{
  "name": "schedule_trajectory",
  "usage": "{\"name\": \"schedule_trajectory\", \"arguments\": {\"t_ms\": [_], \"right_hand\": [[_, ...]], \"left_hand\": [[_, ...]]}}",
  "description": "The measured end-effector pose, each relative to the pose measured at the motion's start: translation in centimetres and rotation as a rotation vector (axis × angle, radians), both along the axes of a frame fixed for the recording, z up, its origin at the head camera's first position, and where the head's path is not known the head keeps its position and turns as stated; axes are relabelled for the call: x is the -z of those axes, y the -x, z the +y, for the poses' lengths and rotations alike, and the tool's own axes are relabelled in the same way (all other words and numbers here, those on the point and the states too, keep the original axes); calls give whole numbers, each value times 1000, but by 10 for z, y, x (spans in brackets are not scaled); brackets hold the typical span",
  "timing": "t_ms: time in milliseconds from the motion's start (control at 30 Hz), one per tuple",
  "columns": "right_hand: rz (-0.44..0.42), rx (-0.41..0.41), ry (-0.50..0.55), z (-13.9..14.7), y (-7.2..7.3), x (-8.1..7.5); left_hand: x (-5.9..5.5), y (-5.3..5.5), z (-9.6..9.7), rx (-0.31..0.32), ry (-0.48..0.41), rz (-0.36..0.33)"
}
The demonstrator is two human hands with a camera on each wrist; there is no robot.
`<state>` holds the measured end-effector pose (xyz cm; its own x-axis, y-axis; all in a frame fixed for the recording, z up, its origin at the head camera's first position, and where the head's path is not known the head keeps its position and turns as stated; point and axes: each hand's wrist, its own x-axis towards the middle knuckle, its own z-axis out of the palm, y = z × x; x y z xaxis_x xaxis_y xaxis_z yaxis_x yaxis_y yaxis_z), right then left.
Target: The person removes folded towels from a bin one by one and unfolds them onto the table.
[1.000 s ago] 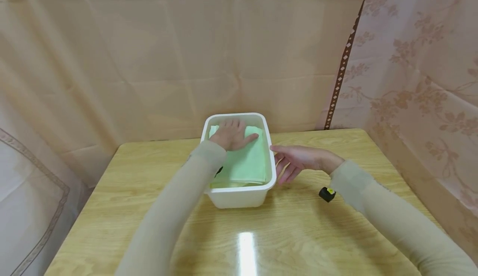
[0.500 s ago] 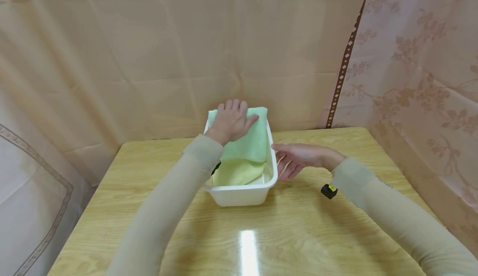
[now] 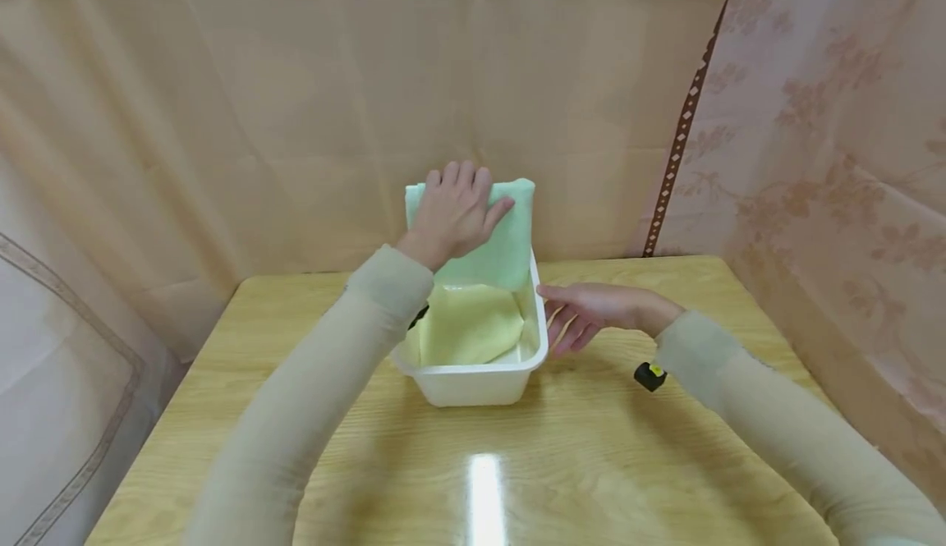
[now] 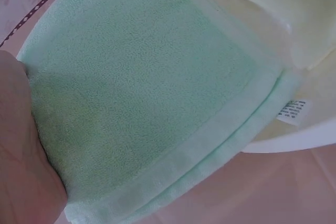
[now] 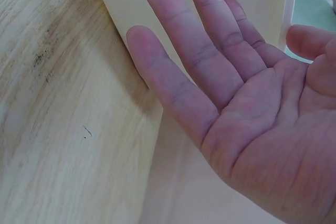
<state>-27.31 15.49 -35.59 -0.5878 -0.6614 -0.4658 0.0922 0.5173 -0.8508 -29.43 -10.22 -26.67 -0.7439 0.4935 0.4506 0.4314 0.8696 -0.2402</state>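
A folded mint-green towel (image 3: 488,254) hangs from my left hand (image 3: 452,216), which grips its top edge above the far end of a white plastic basin (image 3: 473,386). The left wrist view shows the green towel (image 4: 152,72) close up, with a small printed tag (image 4: 292,112) near its corner. Inside the basin lies a pale yellow towel (image 3: 473,324). Against the basin's right side is my right hand (image 3: 599,309), its thumb at the rim. In the right wrist view the fingers (image 5: 194,61) of that hand are extended beside the basin wall (image 5: 126,3).
The basin stands on a wooden table (image 3: 613,464) close to its back edge. A beige curtain (image 3: 318,119) hangs behind, with a flowered curtain (image 3: 835,135) at the right. Under the right wrist shows a small black item (image 3: 650,376) with a yellow mark.
My left hand has gone from lying on the green towel in the basin to lifting it up and back, uncovering the yellow towel. The right hand has stayed at the basin's side.
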Motion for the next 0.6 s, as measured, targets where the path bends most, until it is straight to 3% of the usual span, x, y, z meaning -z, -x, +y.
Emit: {"name": "schedule_trajectory", "arguments": {"t_ms": [133, 300, 500, 600], "right_hand": [[11, -5, 1, 1, 1, 0], [84, 14, -6, 4, 1, -2], [483, 138, 89, 9, 1, -23], [583, 192, 200, 8, 0, -34]], "left_hand": [[-14, -5, 4, -19, 37, -28], [-26, -11, 7, -15, 37, 9], [-42, -18, 11, 12, 9, 71], [-54, -24, 14, 13, 2, 81]]}}
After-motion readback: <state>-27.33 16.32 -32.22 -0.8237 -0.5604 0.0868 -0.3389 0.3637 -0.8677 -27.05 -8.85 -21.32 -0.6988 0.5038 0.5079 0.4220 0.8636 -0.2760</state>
